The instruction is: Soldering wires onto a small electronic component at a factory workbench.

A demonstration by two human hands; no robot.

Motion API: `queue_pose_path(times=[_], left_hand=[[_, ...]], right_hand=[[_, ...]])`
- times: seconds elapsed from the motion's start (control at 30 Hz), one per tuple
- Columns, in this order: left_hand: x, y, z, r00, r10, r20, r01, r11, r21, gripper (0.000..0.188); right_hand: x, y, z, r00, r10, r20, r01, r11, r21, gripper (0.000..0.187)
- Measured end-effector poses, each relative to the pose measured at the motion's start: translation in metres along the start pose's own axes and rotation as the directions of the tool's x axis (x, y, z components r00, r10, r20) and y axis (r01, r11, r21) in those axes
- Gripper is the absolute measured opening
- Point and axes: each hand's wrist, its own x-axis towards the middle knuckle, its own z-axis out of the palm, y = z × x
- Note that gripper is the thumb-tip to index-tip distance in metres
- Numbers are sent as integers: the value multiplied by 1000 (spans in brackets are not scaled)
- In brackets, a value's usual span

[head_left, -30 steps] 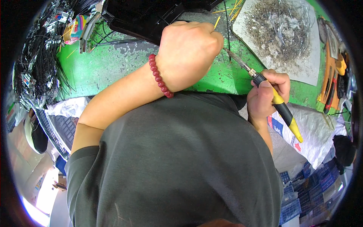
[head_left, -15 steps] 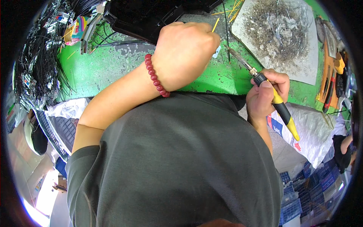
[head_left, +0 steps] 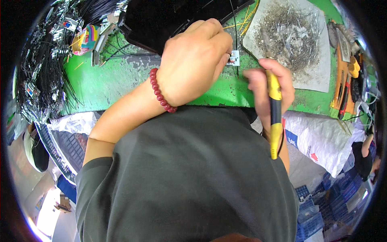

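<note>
On the green bench (head_left: 113, 84): two hands (head_left: 197, 60), one soldering iron (head_left: 275, 109).

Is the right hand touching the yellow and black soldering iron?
Touching. The head view shows the right hand wrapped around the soldering iron, its fingers closed over the handle's upper part.

Your left hand (head_left: 193, 60) left of small connector (head_left: 233, 58); your right hand (head_left: 268, 90) right; scrap sheet (head_left: 318, 76) beyond, on bench (head_left: 113, 86).
</note>
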Motion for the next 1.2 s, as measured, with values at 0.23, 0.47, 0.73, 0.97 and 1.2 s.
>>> queue_pose_path(times=[0.23, 0.47, 0.73, 0.97, 1.2], left_hand=[[-5, -1, -7, 994, 90, -62, -98, 988, -121, 21], [-15, -9, 10, 996, 89, 11, -90, 990, 111, 16], [-12, -16, 20, 996, 90, -15, -87, 984, 157, 13], [-8, -14, 15, 990, 132, -57, -120, 975, 186, 12], [3, -3, 0, 980, 174, -96, -196, 927, -321, 21]], right_hand=[[14, 0, 22, 990, -129, -64, 126, 991, -41, 33], [53, -3, 16, 989, -144, -26, 116, 882, -457, 42], [58, -6, 23, 996, -58, -64, 25, 903, -430, 38], [-8, -24, -8, 992, 106, -67, -110, 992, -66, 30], [-4, -25, 7, 988, 141, 64, -148, 982, 119, 36]])
